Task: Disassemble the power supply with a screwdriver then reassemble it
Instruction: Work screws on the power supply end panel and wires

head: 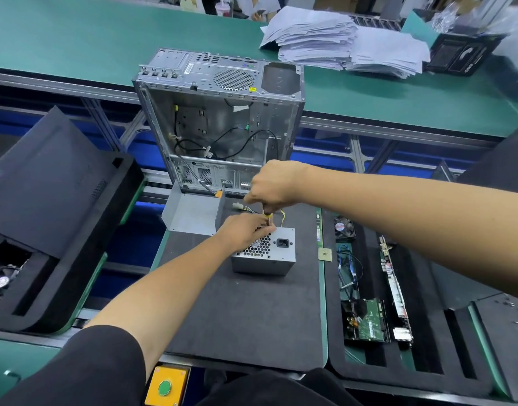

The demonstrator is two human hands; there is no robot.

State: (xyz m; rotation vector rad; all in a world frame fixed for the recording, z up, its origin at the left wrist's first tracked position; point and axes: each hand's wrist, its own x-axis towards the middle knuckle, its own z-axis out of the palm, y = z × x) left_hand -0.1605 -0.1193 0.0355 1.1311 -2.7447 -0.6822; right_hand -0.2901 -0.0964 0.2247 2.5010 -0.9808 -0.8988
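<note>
A grey metal power supply [276, 260] sits on the black foam mat [246, 315], its perforated fan grille and black socket facing up. My right hand [273, 183] grips the handle of a yellow screwdriver [268, 215] held upright above the supply's far left corner. My left hand [246, 231] rests on the supply's top left, fingers curled around the screwdriver's shaft near the tip. The tip itself is hidden by my fingers. A bent grey metal cover [190, 213] lies just behind and left of the supply, with yellow and black wires [281, 213] beside it.
An open computer case [219, 118] stands behind the mat. To the right lie a small fan [344, 228], a CPU chip [325, 254], a hard drive [366, 320] and a circuit board [395, 288]. Paper stacks [342, 42] sit far back. A yellow box with a green button [165, 386] is near me.
</note>
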